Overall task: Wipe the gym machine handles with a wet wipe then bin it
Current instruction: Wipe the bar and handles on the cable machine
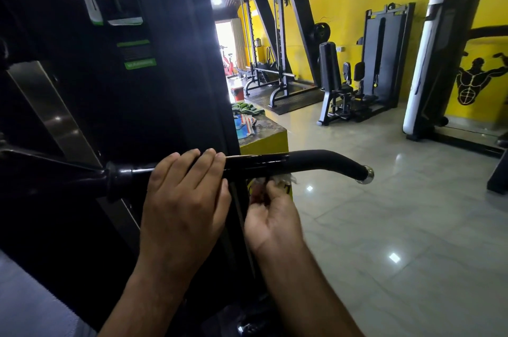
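I see both arms bare. The left hand [184, 199] and the right hand [270, 215] run back into uncovered forearms [154, 281] as far as the near edge. The left hand's fingers [217, 156] end in short, trimmed nails, and the knuckles behind them are creased. The right hand shows me a lined palm, its fingertips too blurred to read. At the near left corner sits a patch of pale grey cloth [30, 298] with a fine weave. It may be clothing, but I cannot tell which garment.
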